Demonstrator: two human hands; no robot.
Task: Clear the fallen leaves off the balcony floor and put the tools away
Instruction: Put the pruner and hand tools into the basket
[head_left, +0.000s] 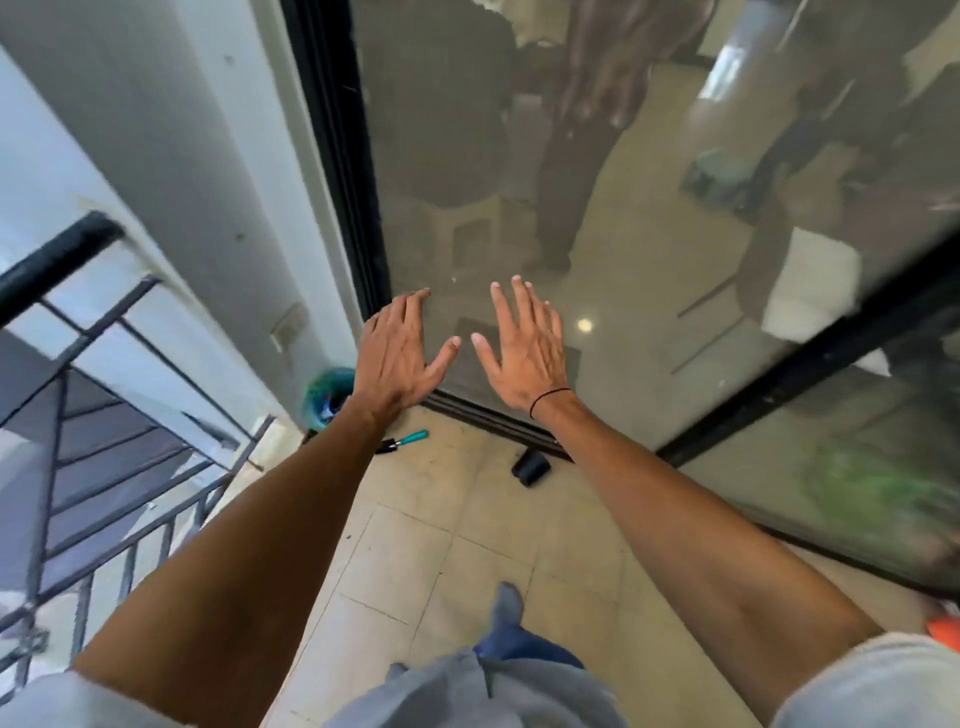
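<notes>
My left hand (400, 353) and my right hand (522, 348) are both stretched out in front of me with straight, spread fingers, held against or just before the glass sliding door (467, 156); neither holds anything. On the beige tiled balcony floor (415, 545) below them lies a small hand tool with a teal handle (402, 441), near the door track. A black cylindrical object (531, 466) lies on the tiles beside the track. A teal bucket (328, 397) stands in the corner by the wall, partly hidden behind my left forearm. No leaves show on the tiles in view.
A black metal railing (104, 415) bounds the balcony on the left. The white wall (182, 182) meets the black door frame (337, 156). A second glass panel (831, 441) runs along the right. Something orange (945, 631) peeks in at the right edge. My foot (506, 605) stands on the tiles.
</notes>
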